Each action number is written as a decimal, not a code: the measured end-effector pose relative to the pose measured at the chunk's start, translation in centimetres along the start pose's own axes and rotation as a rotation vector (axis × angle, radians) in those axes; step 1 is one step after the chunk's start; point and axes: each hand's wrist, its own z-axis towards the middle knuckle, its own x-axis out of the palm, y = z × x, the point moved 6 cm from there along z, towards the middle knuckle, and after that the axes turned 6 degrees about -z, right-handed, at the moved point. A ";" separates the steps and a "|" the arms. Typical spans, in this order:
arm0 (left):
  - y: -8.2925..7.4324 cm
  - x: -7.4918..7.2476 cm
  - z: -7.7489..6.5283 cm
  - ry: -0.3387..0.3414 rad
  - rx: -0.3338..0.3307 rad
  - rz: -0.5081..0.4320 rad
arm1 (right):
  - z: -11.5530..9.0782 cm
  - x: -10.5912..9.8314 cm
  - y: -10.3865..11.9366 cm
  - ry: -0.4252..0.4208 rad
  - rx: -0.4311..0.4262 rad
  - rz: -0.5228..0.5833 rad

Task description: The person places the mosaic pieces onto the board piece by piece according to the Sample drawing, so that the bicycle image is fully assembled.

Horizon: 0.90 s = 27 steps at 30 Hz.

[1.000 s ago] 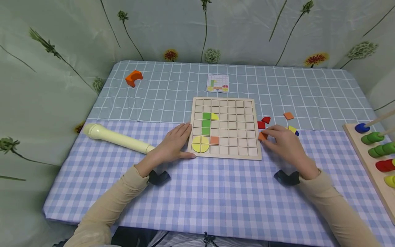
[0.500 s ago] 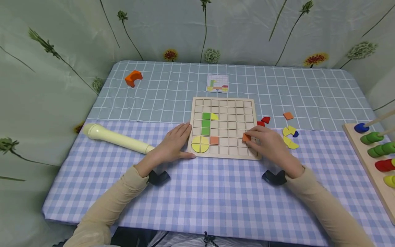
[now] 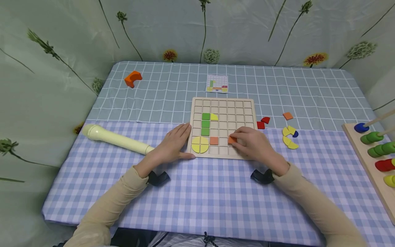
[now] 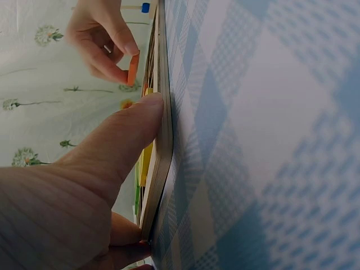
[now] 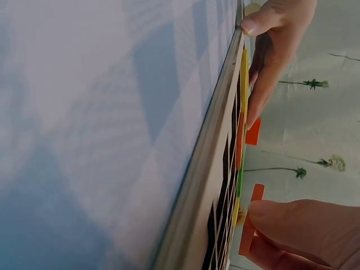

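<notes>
A wooden grid board [image 3: 222, 104] lies at the table's middle. On it are several green squares [image 3: 205, 124], a yellow quarter piece [image 3: 214, 117], a yellow circle of quarter pieces [image 3: 200, 144] and an orange square [image 3: 214, 140]. My left hand [image 3: 172, 144] rests against the board's left edge, fingers straight and thumb at the near-left corner. Between thumb and fingertips my right hand [image 3: 254, 144] pinches another orange square tile [image 3: 232, 140], held over the lower right of the grid. In the right wrist view that tile [image 5: 251, 219] is tilted and raised above the board.
Red pieces [image 3: 260, 125], yellow quarter pieces [image 3: 287, 140], a blue piece [image 3: 295, 134] and an orange square [image 3: 288, 116] lie right of the board. A printed pattern card [image 3: 217, 84] sits behind it. Around are a pale yellow stick [image 3: 118, 138], an orange arch block [image 3: 133, 79] and a bead rack [image 3: 367, 164].
My right hand has carried the orange tile leftward from beside the board's right edge to above the grid. The left hand has stayed in place.
</notes>
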 end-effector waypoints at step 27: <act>-0.1 0.0 -0.1 -0.006 0.003 0.002 | 1.1 1.2 1.4 0.040 -0.047 -0.003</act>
